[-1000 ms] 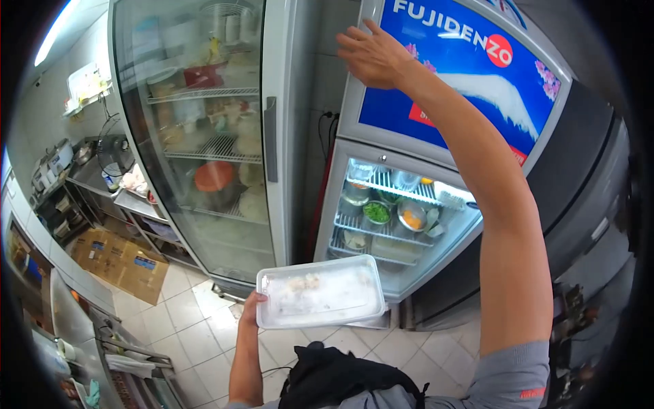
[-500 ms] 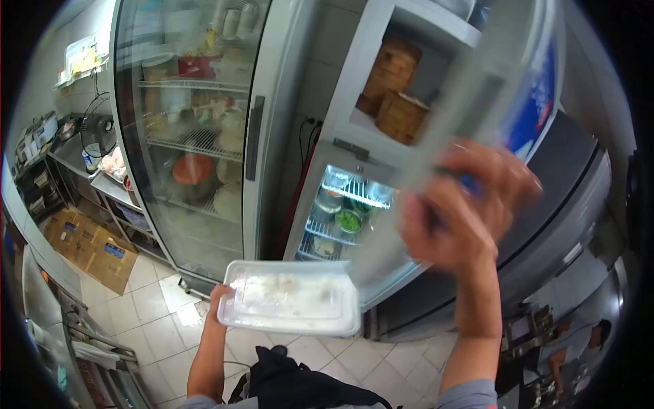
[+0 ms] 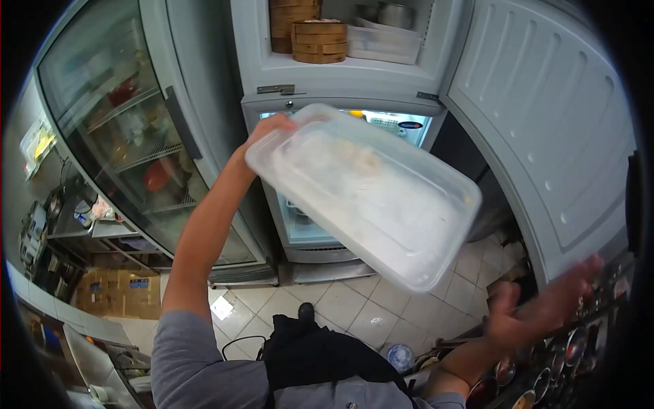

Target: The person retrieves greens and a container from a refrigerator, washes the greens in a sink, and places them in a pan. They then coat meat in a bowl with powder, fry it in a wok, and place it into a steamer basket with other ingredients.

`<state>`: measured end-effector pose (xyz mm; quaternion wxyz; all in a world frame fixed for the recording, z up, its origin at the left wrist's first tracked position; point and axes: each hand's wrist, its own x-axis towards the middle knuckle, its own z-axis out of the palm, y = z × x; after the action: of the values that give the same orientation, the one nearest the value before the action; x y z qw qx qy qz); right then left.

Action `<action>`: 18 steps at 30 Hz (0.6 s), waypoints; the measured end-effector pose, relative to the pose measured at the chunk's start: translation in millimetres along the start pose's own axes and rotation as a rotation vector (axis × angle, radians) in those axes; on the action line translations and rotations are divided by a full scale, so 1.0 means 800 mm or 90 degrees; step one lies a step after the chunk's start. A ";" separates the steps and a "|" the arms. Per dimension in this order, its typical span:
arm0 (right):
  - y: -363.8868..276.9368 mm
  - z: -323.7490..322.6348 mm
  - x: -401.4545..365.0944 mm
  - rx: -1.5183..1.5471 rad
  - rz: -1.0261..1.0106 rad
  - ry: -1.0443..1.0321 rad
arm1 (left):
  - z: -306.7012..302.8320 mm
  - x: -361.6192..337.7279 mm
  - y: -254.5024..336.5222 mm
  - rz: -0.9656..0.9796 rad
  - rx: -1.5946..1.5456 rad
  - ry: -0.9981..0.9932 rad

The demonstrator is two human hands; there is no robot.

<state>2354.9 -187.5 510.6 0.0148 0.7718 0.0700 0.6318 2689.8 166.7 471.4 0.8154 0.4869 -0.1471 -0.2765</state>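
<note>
A translucent white plastic container [image 3: 368, 194], its contents pale and blurred, is tilted in front of the lower glass-door fridge [image 3: 306, 235]. My left hand [image 3: 272, 129] grips its upper left corner, fingers partly hidden behind the rim. Off to the lower right, my right hand [image 3: 541, 307] is spread and blurred by motion, touching neither the container nor the open white door [image 3: 545, 129]. Above the container, the open upper compartment [image 3: 272, 68] shows round bamboo steamers [image 3: 319, 42], a white plastic tub [image 3: 383, 45] and metal pots [image 3: 398, 15].
A tall glass-door fridge [image 3: 129, 129] stands at the left. Flattened cardboard [image 3: 119, 293] lies on the tiled floor [image 3: 327, 293]. Several bowls of food [image 3: 575, 347] are at the lower right. The open door spans the right side.
The upper door has swung wide open to the right, and my right hand has come off it. The container has been raised and tilted in my left hand. The view has turned right.
</note>
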 end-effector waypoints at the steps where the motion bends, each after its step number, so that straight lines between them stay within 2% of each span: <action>1: -0.012 0.027 -0.015 0.098 0.041 -0.053 | 0.011 0.032 0.007 -0.032 0.004 -0.041; 2: -0.023 0.054 -0.031 0.192 0.091 -0.101 | 0.023 0.061 0.010 -0.067 0.008 -0.081; 5: 0.009 0.103 -0.010 0.168 -0.147 -0.036 | 0.083 0.130 0.041 0.027 0.268 -0.155; 6: 0.030 0.110 -0.007 0.178 -0.169 -0.004 | 0.114 0.142 0.057 0.039 0.329 -0.170; 7: 0.051 0.117 -0.003 0.187 -0.191 0.029 | 0.134 0.166 0.083 0.111 0.508 -0.173; 8: 0.052 0.128 0.002 0.187 -0.152 0.109 | 0.151 0.195 0.112 0.184 0.685 -0.175; 10: 0.088 0.112 0.001 0.153 -0.157 0.035 | 0.180 0.248 0.154 0.345 0.731 -0.049; 12: 0.112 0.110 0.003 0.111 -0.162 -0.012 | 0.184 0.348 0.199 0.659 0.982 0.113; 13: 0.119 0.116 0.005 0.086 -0.164 -0.022 | 0.180 0.397 0.211 0.662 0.977 0.105; 15: 0.111 0.151 0.029 0.063 -0.151 0.002 | 0.175 0.481 0.232 0.777 1.108 0.264; 16: 0.103 0.171 0.044 0.054 -0.149 0.013 | 0.171 0.512 0.240 0.788 1.104 0.267; 18: 0.084 0.214 0.072 -0.014 -0.050 0.085 | 0.169 0.541 0.249 0.566 1.302 0.230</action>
<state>2539.5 -235.3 540.0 0.0430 0.7242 0.0942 0.6817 3030.0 -112.7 698.0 0.0692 0.8630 -0.3444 0.3630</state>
